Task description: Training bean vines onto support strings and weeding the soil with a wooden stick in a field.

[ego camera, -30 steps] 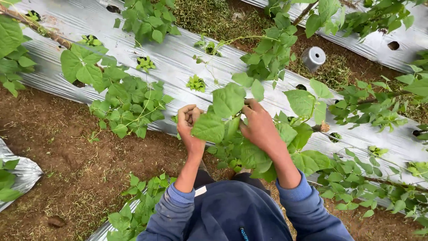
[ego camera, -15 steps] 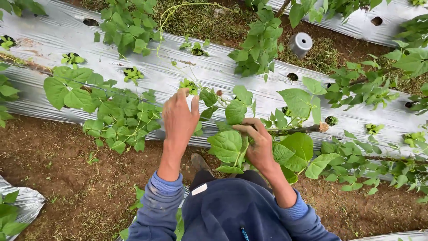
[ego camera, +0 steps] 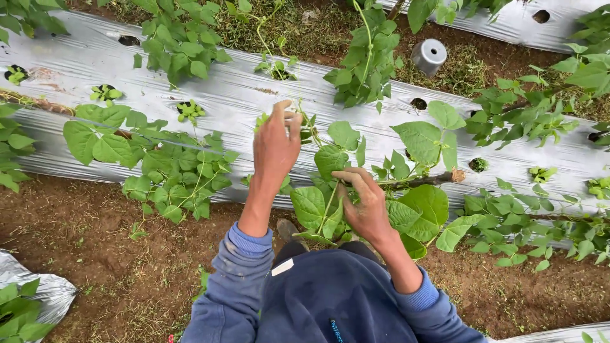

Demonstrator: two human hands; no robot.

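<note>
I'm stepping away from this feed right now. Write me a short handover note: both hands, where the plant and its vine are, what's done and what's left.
Left hand: raised over the silver mulch sheet, fingertips pinched on the thin vine tip.
Right hand: lower down, closed on the stem among the bean plant leaves.
Nearby: a wooden stick lying across the sheet to the right, a grey pot beyond the bed.
Done: vine lifted out of the foliage.
Left: vine is not tied or fixed to anything visible; both hands hold it.

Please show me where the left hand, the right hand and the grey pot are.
left hand [ego camera: 274, 147], head view, on the back of the hand.
right hand [ego camera: 365, 206], head view, on the back of the hand.
grey pot [ego camera: 429, 57], head view, on its side wall.
</note>
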